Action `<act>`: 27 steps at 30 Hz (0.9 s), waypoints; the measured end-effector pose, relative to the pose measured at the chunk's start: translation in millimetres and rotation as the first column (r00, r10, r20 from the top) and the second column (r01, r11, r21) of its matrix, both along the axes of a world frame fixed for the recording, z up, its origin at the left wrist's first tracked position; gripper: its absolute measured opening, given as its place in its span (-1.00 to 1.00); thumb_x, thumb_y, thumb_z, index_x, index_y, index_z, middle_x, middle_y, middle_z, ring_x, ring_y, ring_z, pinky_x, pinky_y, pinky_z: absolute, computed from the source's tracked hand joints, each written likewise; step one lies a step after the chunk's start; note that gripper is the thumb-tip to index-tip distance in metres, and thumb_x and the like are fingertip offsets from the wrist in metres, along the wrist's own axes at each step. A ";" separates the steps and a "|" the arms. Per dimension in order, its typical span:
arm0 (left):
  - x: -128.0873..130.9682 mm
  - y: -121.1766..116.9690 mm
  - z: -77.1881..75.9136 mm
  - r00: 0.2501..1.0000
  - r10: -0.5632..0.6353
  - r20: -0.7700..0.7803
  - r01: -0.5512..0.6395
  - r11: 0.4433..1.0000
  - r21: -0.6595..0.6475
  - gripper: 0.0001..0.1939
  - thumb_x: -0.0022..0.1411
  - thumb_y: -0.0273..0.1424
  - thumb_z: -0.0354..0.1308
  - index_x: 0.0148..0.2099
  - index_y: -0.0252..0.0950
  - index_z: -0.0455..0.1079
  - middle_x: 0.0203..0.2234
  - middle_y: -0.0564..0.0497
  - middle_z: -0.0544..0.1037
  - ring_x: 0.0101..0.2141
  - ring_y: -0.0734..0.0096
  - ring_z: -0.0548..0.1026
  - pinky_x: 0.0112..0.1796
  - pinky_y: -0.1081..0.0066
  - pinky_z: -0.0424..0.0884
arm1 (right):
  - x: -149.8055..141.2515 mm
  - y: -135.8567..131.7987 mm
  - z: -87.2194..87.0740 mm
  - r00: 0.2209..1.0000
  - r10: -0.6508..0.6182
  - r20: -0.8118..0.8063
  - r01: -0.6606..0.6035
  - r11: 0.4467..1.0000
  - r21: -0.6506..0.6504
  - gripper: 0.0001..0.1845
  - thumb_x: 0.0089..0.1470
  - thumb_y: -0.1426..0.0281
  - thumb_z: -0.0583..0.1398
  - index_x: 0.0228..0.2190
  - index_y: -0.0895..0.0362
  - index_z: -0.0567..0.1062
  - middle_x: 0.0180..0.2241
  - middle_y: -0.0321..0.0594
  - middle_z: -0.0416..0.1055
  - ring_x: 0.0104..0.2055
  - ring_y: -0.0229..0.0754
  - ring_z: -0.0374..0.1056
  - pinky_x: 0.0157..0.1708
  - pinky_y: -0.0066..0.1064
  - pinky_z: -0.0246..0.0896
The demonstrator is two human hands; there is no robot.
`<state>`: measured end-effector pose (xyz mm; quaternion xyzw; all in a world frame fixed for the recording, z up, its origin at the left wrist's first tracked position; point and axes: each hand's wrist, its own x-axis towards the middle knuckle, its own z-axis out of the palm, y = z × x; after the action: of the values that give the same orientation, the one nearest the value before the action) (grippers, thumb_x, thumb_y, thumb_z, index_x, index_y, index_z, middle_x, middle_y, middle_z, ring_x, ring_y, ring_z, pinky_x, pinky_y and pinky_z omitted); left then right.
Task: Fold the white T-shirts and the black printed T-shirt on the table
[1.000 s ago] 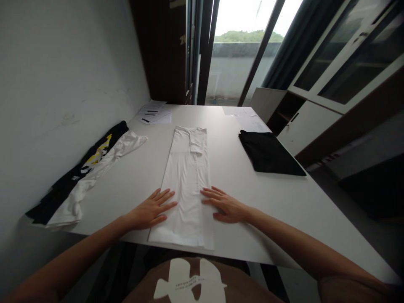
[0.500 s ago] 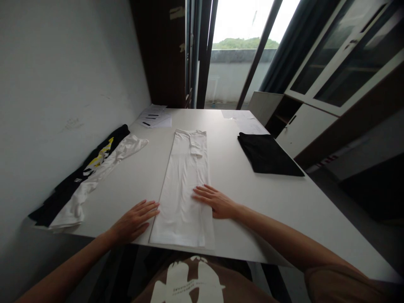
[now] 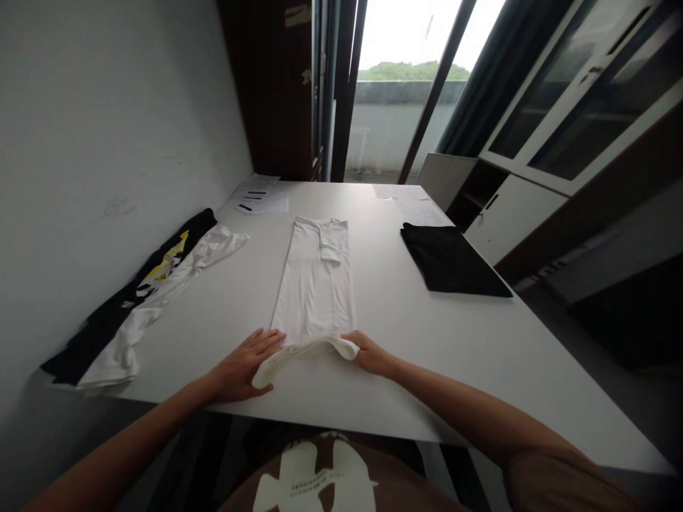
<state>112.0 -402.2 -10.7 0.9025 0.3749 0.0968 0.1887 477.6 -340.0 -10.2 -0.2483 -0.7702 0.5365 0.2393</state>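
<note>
White garment (image 3: 314,284) lies folded mid-table (image 3: 384,284), near end lifted. L to R: blk & wht clothes (image 3: 109,338) by table's L edge; our L hand (image 3: 242,370), fingers slightly spread, touching the hem; our R hand (image 3: 371,354) pinching its R corner (curled up); blk cloth (image 3: 453,259) by table's R edge.

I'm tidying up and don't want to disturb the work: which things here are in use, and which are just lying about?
In use:
folded white garment, edge in right hand
table

Seemingly lying about:
folded black cloth
yellow-printed black garment
crumpled white garment
papers
</note>
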 end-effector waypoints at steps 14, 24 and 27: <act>23.4 -27.6 53.4 0.866 0.359 0.349 0.086 0.580 -0.810 -0.34 0.42 0.13 -0.04 0.24 -0.23 0.47 0.11 -0.11 0.56 0.09 0.09 0.50 0.22 0.16 0.31 | 31.3 -43.4 43.3 0.995 0.017 -0.095 -0.072 0.789 -0.610 -0.47 0.08 -0.05 0.35 -0.24 0.19 0.60 -0.31 -0.19 0.52 -0.28 -0.18 0.41 -0.17 -0.34 0.33; 57.6 95.7 78.4 0.322 0.844 0.429 0.247 0.362 -0.899 -0.41 0.36 -0.04 0.18 0.17 -0.45 0.48 -0.10 -0.26 0.67 0.07 -0.05 0.57 0.14 0.11 0.44 | 7.1 52.6 69.3 0.835 -0.517 -0.190 0.292 0.709 -0.642 -0.54 -0.02 0.08 0.41 -0.20 0.14 0.55 -0.34 -0.12 0.59 -0.23 0.02 0.55 -0.16 -0.18 0.51; 61.8 148.3 82.4 0.244 0.853 0.461 0.297 0.386 -0.873 -0.43 0.40 -0.08 0.14 0.19 -0.46 0.46 -0.11 -0.24 0.68 0.05 -0.01 0.59 0.15 0.13 0.44 | -2.7 104.2 72.2 0.805 -0.558 -0.201 0.339 0.711 -0.616 -0.60 0.02 0.11 0.39 -0.24 0.14 0.53 -0.37 -0.13 0.59 -0.27 -0.01 0.55 -0.19 -0.19 0.53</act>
<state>173.8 -253.9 71.6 0.3109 0.3754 0.4278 0.7612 474.9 -235.9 61.9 -0.3828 -0.4355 0.6957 0.4240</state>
